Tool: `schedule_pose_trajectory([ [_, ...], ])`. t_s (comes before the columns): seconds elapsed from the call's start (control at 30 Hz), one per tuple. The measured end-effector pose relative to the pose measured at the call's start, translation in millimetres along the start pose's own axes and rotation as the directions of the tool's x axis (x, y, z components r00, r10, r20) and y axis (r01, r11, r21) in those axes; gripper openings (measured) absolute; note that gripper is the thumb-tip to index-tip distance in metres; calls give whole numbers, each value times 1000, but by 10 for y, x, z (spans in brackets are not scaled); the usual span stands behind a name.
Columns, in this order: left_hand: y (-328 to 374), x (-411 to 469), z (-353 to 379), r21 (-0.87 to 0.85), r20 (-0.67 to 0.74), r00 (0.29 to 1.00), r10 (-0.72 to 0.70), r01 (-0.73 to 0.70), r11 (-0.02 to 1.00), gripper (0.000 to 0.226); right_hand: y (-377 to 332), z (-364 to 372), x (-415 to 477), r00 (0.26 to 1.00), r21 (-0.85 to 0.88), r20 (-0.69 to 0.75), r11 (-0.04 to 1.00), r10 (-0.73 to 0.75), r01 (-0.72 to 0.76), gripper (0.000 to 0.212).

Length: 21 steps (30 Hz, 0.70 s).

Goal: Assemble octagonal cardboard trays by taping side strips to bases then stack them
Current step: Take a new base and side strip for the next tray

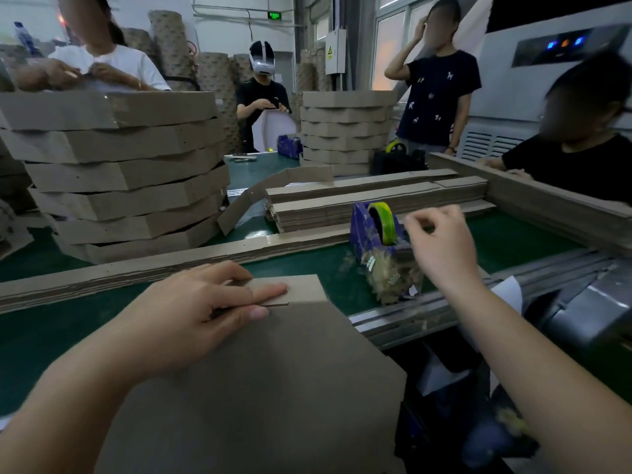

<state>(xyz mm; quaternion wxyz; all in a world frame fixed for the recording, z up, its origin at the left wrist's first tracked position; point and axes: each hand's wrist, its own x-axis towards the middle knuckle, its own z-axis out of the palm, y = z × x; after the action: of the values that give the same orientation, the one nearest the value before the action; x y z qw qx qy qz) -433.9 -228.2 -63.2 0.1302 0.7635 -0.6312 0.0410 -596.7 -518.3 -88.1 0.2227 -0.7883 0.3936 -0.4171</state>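
Observation:
A brown octagonal cardboard base (273, 388) lies in front of me on the green table. My left hand (191, 309) holds a cardboard side strip (301, 285) against the base's far edge, fingers on the strip and thumb on the base. My right hand (441, 244), motion-blurred, hovers over the blue tape dispenser (379, 248). Its thumb and forefinger pinch together beside the yellow-green tape roll (384, 217). The clear tape itself is hard to make out.
A tall stack of finished trays (126, 172) stands at the left and another stack (345, 131) at the back. Flat strip piles (359, 200) lie mid-table, with long strips (136, 271) across the front. Several people stand around. A metal rail (478, 302) borders the right.

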Motion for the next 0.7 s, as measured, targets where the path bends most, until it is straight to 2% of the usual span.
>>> schedule_pose_trajectory([
  [0.03,16,4,1,-1,2,1000,-5,5,1000,35,76,-7,51,991,-69,57,990,123,-119,29],
  [0.1,42,9,10,-6,-11,1000,-10,10,1000,33,156,11,102,939,-88,183,956,290,-279,38],
  [0.2,45,1,24,-22,-39,999,-4,3,1000,35,145,60,104,881,103,272,899,387,-426,39],
  [0.37,41,-13,32,-53,-82,997,3,-7,999,39,91,86,137,748,412,375,625,547,-663,11],
  [0.43,40,-16,44,-54,-95,995,9,-15,998,39,80,98,144,712,503,400,511,577,-697,6],
  [0.53,41,-20,58,-80,-125,992,9,-19,997,41,109,113,86,711,630,384,397,589,-668,7],
  [0.6,48,-10,59,-118,-138,990,3,-20,993,42,160,120,-17,749,723,362,340,555,-601,15],
  [0.7,58,4,70,-173,-170,985,-8,-22,985,42,249,165,-210,833,807,300,342,464,-481,29],
])
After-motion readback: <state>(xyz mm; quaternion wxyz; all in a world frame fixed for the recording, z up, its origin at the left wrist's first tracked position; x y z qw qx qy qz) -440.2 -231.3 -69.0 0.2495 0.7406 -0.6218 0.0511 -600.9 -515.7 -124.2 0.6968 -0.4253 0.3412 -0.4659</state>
